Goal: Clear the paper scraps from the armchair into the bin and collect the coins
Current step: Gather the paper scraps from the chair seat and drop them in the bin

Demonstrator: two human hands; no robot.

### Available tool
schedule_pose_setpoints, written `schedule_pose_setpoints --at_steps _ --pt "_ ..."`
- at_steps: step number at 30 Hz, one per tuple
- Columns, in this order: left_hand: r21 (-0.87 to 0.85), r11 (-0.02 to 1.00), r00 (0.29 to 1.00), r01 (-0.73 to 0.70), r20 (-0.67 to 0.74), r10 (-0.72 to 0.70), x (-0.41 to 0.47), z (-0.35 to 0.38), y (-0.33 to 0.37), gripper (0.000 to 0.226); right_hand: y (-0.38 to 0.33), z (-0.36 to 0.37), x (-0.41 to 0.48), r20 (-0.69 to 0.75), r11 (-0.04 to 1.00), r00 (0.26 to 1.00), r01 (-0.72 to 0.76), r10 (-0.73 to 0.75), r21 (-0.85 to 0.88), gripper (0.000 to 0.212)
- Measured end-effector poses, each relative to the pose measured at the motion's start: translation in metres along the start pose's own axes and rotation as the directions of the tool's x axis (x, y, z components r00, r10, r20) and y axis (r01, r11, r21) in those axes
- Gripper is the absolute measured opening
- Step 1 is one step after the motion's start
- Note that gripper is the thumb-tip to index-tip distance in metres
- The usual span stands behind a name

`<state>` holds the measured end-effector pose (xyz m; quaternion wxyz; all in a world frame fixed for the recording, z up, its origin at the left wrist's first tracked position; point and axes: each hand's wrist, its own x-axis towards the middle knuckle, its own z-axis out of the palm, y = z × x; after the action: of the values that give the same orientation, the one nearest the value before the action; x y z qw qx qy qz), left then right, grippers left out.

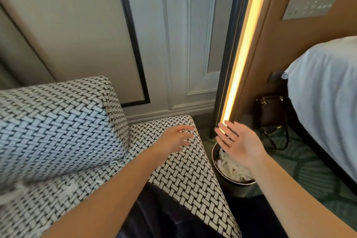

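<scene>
The armchair has a black-and-white woven pattern and fills the left and middle. My left hand hovers over its right armrest, fingers spread and relaxed, holding nothing. My right hand is held flat with the palm up and straight fingers, above the round black bin on the floor beside the armrest. White paper scraps lie inside the bin. A few blurred white paper scraps remain on the seat at the lower left. No coins can be seen.
A bed with white linen stands at the right. A dark brown bag sits on the green carpet by the wall. A lit vertical light strip runs down beside a panelled wall. Dark fabric lies at the bottom centre.
</scene>
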<state>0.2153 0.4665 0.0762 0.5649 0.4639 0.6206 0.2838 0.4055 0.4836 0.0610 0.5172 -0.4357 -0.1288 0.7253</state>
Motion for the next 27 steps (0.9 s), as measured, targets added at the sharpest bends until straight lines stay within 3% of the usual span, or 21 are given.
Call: schedule_pose_setpoints --at_steps 3,11,16,18,20,21,23,25,27 --pt "0.001 1.0 0.997 -0.029 -0.068 0.029 -0.043 -0.044 -0.014 0.024 0.023 0.041 -0.023 0.064 0.999 0.998 -0.022 0.024 -0.023 0.019" --pt "-0.09 0.994 0.961 -0.066 -0.272 0.04 -0.125 -0.142 -0.053 0.019 0.094 0.131 -0.056 0.159 0.97 0.983 -0.058 0.097 -0.238 0.017" --pt "-0.175 0.983 0.917 -0.063 -0.398 -0.012 -0.163 -0.196 -0.091 0.021 0.148 0.181 -0.065 0.19 0.908 0.968 -0.072 0.163 -0.412 0.008" --pt "-0.218 0.975 0.886 -0.047 -0.46 -0.06 -0.177 -0.215 -0.111 0.02 0.176 0.199 -0.064 0.18 0.836 0.97 -0.039 0.163 -0.547 0.012" --pt "-0.203 0.979 0.865 -0.027 -0.496 -0.079 -0.187 -0.226 -0.13 0.022 0.2 0.207 -0.055 0.15 0.689 0.982 0.029 0.117 -0.724 0.023" --pt "-0.164 0.987 0.857 -0.007 -0.509 -0.078 -0.193 -0.23 -0.14 0.025 0.214 0.21 -0.05 0.146 0.561 0.985 0.07 0.091 -0.825 0.028" --pt "-0.061 0.997 0.846 0.051 -0.528 -0.075 -0.203 -0.232 -0.161 0.038 0.238 0.21 -0.037 0.164 0.189 0.984 0.149 0.063 -0.971 0.029" --pt "0.024 0.989 0.835 0.145 -0.54 -0.11 -0.209 -0.231 -0.182 0.06 0.258 0.206 -0.027 0.161 -0.14 0.982 0.174 0.103 -0.975 0.022" --pt "0.126 0.962 0.848 0.241 -0.509 -0.145 -0.207 -0.223 -0.203 0.085 0.274 0.198 -0.01 0.145 -0.343 0.978 0.189 0.148 -0.92 0.013"
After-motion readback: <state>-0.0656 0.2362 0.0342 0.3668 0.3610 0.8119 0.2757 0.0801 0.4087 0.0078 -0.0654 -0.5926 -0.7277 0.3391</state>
